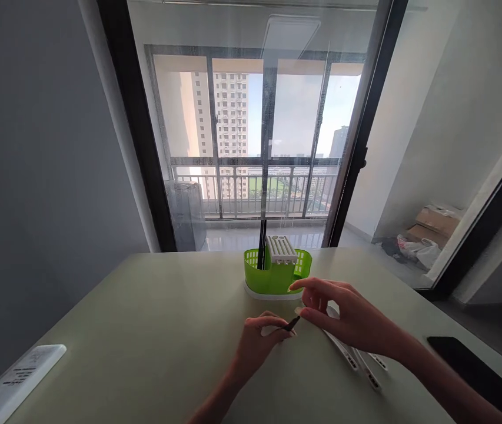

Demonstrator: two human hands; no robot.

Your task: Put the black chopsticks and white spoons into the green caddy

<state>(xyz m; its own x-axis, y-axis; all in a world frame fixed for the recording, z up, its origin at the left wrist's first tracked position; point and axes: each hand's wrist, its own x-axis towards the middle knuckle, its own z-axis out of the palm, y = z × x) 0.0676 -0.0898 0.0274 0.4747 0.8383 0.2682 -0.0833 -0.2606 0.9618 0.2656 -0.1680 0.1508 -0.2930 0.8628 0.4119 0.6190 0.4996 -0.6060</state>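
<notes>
My left hand (259, 340) is closed in a pinch on a short-looking dark stick (293, 323), whose far part I cannot make out. Thumb and index finger apart, my right hand (343, 309) hovers just right of it, the thumb tip close to the stick's upper end. Behind both hands stands a green utensil caddy (279, 282) with a white base. Black chopsticks (262, 244) stand upright in its left basket, and a white slotted top (281, 249) covers its middle. Several white-handled utensils (368, 371) lie under my right hand, which hides their far ends.
A white power strip (30, 377) lies at the table's left edge. Toward the right edge is a flat black object (475, 368). Beyond the pale table (166, 306) stands a dark-framed glass door (348, 194); a cardboard box (438, 227) and bags sit on the floor at right.
</notes>
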